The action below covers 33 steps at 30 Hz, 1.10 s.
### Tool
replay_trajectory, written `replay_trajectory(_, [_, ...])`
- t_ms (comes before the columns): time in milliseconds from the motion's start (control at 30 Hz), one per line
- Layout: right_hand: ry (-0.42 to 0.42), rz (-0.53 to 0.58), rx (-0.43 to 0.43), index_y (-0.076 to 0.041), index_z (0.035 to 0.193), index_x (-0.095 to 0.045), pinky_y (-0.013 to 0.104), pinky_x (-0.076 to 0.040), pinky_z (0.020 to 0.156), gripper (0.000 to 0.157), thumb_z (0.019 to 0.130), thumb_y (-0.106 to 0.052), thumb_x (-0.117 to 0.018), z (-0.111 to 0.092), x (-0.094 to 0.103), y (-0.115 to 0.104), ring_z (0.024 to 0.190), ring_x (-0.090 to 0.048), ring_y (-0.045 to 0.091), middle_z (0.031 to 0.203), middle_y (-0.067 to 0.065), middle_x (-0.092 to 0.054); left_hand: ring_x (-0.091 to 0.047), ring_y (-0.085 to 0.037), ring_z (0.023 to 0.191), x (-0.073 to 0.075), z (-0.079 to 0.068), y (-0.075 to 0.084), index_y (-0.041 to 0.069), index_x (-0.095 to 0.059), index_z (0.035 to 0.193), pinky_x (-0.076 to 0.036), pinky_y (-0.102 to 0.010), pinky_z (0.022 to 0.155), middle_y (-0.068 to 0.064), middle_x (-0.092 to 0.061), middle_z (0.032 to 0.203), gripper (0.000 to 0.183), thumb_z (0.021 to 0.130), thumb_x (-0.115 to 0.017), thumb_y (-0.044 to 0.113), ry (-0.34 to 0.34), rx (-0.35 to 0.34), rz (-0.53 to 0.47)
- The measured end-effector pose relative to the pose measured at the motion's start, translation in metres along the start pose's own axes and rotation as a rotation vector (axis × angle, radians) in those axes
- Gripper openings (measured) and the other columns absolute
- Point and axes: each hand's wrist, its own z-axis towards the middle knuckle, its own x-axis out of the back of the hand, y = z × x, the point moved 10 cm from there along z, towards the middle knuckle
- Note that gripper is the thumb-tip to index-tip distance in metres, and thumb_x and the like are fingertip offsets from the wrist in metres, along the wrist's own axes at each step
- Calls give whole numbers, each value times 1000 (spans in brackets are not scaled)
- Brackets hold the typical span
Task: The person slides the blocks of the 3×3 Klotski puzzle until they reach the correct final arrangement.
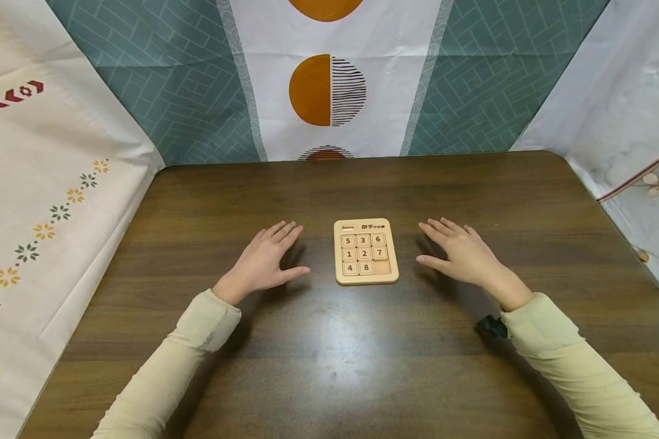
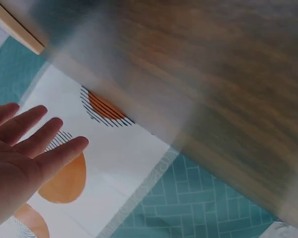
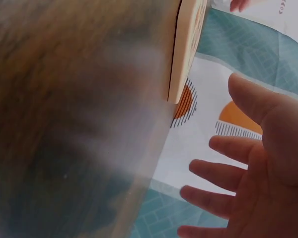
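Hanging behind number puzzle (image 1: 365, 253) and table (image 1: 329, 190) is patterned cloth (image 1: 329, 137).

One wooden board (image 1: 368, 280), eight numbered tiles (image 1: 364, 253), two hands (image 1: 263, 259) (image 1: 467, 253), two sleeves (image 1: 205, 320) (image 1: 543, 326), one table (image 1: 329, 378).

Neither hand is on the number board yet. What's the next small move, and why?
I'd probably bring the left hand in to steady the board by its left edge. Both hands are open and apart from it, one on each side, so nothing braces it. The gap is at lower right, so the right hand could then slide 7 or 8.
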Motion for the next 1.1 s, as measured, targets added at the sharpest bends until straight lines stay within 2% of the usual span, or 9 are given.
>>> replay_trajectory(200, [26, 61, 52, 2, 133, -44, 53, -36, 91, 63, 86, -36, -62, 5, 0, -6, 115, -47, 40, 129, 23, -48, -46, -34, 118, -1, 9, 11, -1, -47, 131, -33, -47, 98, -19, -50, 129, 74, 80, -62, 51, 12, -47, -5])
replay_trajectory(433, [24, 92, 49, 3, 128, -50, 51, -41, 86, 58, 85, -34, -63, 10, -4, -9, 107, -54, 38, 121, 23, -55, -53, -30, 109, -5, 19, 19, 0, -53, 124, -42, -44, 88, -16, -56, 120, 65, 80, -64, 47, 2, -79, -4])
replay_trajectory(700, [17, 106, 85, 4, 125, -53, 50, -41, 88, 54, 85, -32, -63, 11, -9, -17, 109, -53, 37, 121, 22, -55, -51, -29, 110, -18, 29, 27, 1, -51, 127, -45, -43, 84, -14, -53, 123, 66, 81, -64, 47, -79, -95, 19])
replay_trajectory(933, [-13, 107, 91, 3, 126, -52, 50, -41, 88, 55, 85, -32, -64, 12, -13, -22, 110, -52, 37, 123, 22, -54, -45, -31, 116, -29, 39, 36, 3, -45, 132, -41, -45, 89, -14, -46, 130, 73, 80, -61, 52, -139, -113, 49])
replay_trajectory(1100, [10, 102, 128, 4, 123, -54, 50, -42, 86, 55, 85, -35, -64, 11, -11, -29, 108, -53, 38, 120, 23, -55, -39, -31, 122, -36, 44, 41, 3, -39, 136, -38, -47, 92, -15, -39, 136, 81, 80, -58, 58, -169, -125, 96])
